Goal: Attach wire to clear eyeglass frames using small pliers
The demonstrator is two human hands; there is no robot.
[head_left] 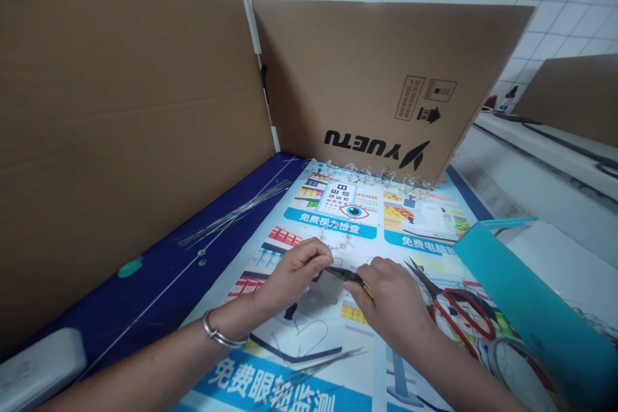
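My right hand (392, 299) is closed around a pair of pliers (344, 274) with dark jaws and a bit of yellow on the handle. The jaws point left and reach the fingertips of my left hand (305, 265). That hand is closed in a pinch, and what lies between its thumb and finger is too small to make out. Just beyond the hands, clear beads on thin wire (344, 244) lie on the printed sheet. Below them is a curved piece of wire (311, 335), and nearer me a bundle of straight wires (318, 367).
Red-handled scissors (466, 318) lie right of my right hand, beside a clear round object (519, 367) and a turquoise box (521, 290). Cardboard panels (338, 64) stand behind and left. More wires (236, 212) and a white case (43, 367) are on the left.
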